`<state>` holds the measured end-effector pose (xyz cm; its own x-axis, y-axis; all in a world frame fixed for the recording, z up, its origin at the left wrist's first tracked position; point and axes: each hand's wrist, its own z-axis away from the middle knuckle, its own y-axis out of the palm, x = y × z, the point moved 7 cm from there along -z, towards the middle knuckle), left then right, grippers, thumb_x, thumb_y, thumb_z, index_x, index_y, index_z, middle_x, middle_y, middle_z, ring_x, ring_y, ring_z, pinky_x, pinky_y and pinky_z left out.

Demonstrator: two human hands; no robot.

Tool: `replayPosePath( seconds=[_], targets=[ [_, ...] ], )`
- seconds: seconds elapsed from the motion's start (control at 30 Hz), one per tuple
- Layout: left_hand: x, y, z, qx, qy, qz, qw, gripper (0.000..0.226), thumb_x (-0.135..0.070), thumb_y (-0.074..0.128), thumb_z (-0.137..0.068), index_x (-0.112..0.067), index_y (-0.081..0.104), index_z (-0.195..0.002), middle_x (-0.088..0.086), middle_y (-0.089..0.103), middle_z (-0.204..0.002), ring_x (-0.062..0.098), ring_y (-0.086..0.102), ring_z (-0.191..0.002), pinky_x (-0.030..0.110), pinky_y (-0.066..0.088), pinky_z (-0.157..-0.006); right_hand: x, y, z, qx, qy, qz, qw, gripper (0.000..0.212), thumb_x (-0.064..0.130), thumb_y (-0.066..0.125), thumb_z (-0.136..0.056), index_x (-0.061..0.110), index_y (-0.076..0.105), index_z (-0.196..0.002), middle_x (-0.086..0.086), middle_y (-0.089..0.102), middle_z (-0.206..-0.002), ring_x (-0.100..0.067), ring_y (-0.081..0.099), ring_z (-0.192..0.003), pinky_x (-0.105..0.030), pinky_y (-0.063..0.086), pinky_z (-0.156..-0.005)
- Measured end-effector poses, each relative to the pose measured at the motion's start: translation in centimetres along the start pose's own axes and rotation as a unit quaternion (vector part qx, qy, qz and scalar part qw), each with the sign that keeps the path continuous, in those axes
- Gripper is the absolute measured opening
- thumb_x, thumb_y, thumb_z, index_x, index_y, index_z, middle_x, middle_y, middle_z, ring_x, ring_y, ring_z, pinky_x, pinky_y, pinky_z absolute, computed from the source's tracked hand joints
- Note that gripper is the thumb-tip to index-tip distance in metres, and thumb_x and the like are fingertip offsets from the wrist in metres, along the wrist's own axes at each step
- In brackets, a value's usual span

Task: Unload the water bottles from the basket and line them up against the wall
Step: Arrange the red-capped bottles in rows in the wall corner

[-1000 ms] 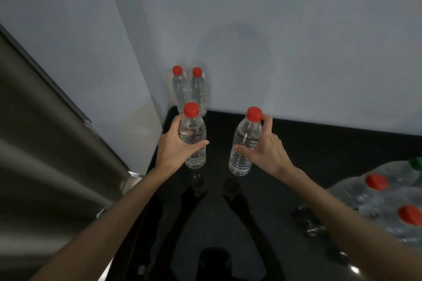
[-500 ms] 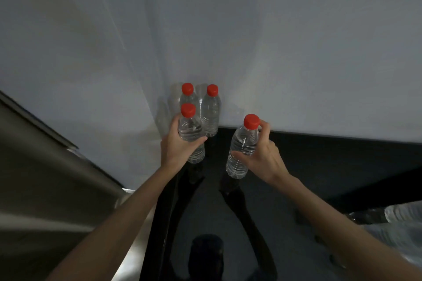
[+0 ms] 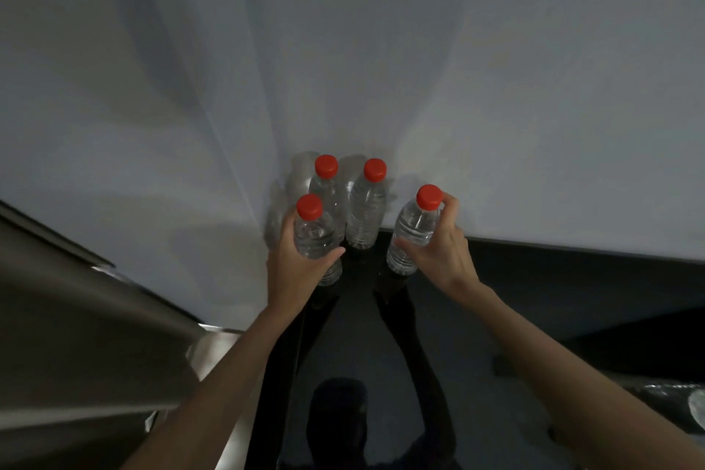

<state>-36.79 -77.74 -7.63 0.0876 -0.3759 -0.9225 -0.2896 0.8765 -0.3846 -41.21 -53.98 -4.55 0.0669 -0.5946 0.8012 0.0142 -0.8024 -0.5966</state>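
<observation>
Two bottles already stand against the wall [image 3: 496,88] at the bench [image 3: 534,298] corner, the corner bottle [image 3: 327,183] and the second bottle [image 3: 368,202] just beside it. Two more are in hand and not yet in the row; the basket is out of view, so the rest cannot be counted. The left grip [image 3: 293,267] wraps the left bottle [image 3: 314,237] just before the corner bottle. The right grip [image 3: 438,256] clasps the tilted right bottle [image 3: 414,231] near its neck, right of the second bottle.

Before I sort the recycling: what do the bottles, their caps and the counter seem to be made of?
Bottles: clear thin plastic, probably; see-through with moulded ribs. Caps: opaque red plastic, seemingly, smooth. Counter: black, polished, perhaps stone or glass; it gives mirror reflections.
</observation>
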Motion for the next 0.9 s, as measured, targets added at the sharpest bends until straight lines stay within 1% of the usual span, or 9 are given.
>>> replayPosePath(
  seconds=[0.1,0.2,0.3,0.37,0.47,0.53,0.67,0.77,0.9],
  targets=[
    [-0.1,0.4,0.3,0.016,0.013,-0.006,1.000,0.076,-0.031,0.089,-0.062,-0.042,0.046,-0.123,-0.021,0.062,-0.112,-0.002,0.061,-0.102,0.018,0.050,-0.091,-0.1,0.8,-1.9,-0.011,-0.007,-0.007,1.000,0.079,0.021,0.080,-0.075,0.032,0.023,-0.130,-0.004,0.061,-0.116,-0.019,0.066,-0.096,-0.046,0.059,-0.079],
    [-0.1,0.7,0.6,0.028,0.031,-0.009,0.999,0.079,-0.024,0.089,-0.064,-0.053,0.038,-0.117,-0.030,0.058,-0.107,-0.016,0.057,-0.096,0.001,0.042,-0.081,-0.2,1.2,-3.4,-0.031,-0.007,-0.016,0.999,0.079,0.019,0.080,-0.074,0.029,0.024,-0.129,-0.008,0.061,-0.117,-0.022,0.066,-0.096,-0.045,0.059,-0.078],
    [0.3,0.8,0.4,0.039,0.032,0.002,0.999,0.081,-0.024,0.088,-0.064,-0.045,0.039,-0.125,-0.028,0.058,-0.111,-0.015,0.056,-0.101,0.002,0.041,-0.084,0.0,1.5,-4.2,-0.043,-0.014,-0.020,0.999,0.080,0.021,0.081,-0.073,0.025,0.024,-0.130,-0.009,0.061,-0.116,-0.023,0.065,-0.097,-0.041,0.059,-0.077],
    [0.5,0.9,0.5,0.038,0.036,0.005,0.999,0.083,-0.025,0.088,-0.065,-0.046,0.037,-0.129,-0.026,0.058,-0.116,-0.010,0.057,-0.106,0.005,0.043,-0.087,0.0,1.6,-4.4,-0.048,-0.025,-0.020,0.998,0.083,0.022,0.082,-0.072,0.022,0.025,-0.133,-0.009,0.057,-0.122,-0.021,0.061,-0.104,-0.036,0.057,-0.082],
    [0.9,0.9,0.8,0.030,0.032,0.018,0.999,0.089,-0.024,0.087,-0.066,-0.053,0.034,-0.131,-0.024,0.057,-0.123,-0.004,0.058,-0.112,0.017,0.047,-0.094,-0.2,1.7,-4.2,-0.073,-0.028,0.005,0.997,0.090,0.018,0.084,-0.070,0.012,0.027,-0.138,-0.011,0.039,-0.130,-0.020,0.046,-0.116,-0.027,0.043,-0.092],
    [1.2,0.8,1.0,0.024,0.029,0.022,0.999,0.091,-0.022,0.087,-0.067,-0.049,0.034,-0.135,-0.019,0.056,-0.128,0.001,0.056,-0.117,0.028,0.048,-0.099,-0.2,1.7,-4.1,-0.078,-0.015,0.005,0.997,0.091,0.016,0.085,-0.069,0.011,0.027,-0.140,-0.012,0.034,-0.130,-0.020,0.042,-0.114,-0.026,0.040,-0.092],
    [1.1,0.8,1.4,0.014,0.031,0.014,0.999,0.091,-0.021,0.085,-0.068,-0.048,0.033,-0.137,-0.009,0.048,-0.135,0.000,0.050,-0.121,0.038,0.048,-0.102,-0.3,1.2,-4.1,-0.057,-0.020,-0.011,0.998,0.094,0.022,0.086,-0.068,0.014,0.024,-0.139,-0.012,0.038,-0.134,-0.018,0.048,-0.114,-0.029,0.047,-0.088],
    [0.4,0.8,1.4,-0.005,0.031,0.002,1.000,0.087,-0.020,0.085,-0.069,-0.048,0.034,-0.134,-0.011,0.050,-0.133,0.003,0.050,-0.121,0.033,0.046,-0.101,-0.7,1.0,-3.5,-0.033,-0.011,-0.028,0.999,0.088,0.020,0.082,-0.073,0.020,0.023,-0.137,-0.010,0.042,-0.134,-0.021,0.055,-0.113,-0.033,0.052,-0.088],
    [-0.6,1.1,0.6,-0.019,0.038,0.006,0.999,0.085,-0.014,0.083,-0.071,-0.053,0.031,-0.125,-0.023,0.045,-0.122,0.004,0.043,-0.120,0.008,0.032,-0.092,-0.6,0.4,-3.2,-0.030,-0.006,-0.040,0.999,0.071,0.013,0.073,-0.082,0.015,0.027,-0.136,-0.014,0.044,-0.133,-0.024,0.055,-0.112,-0.042,0.052,-0.093]
  ],
)
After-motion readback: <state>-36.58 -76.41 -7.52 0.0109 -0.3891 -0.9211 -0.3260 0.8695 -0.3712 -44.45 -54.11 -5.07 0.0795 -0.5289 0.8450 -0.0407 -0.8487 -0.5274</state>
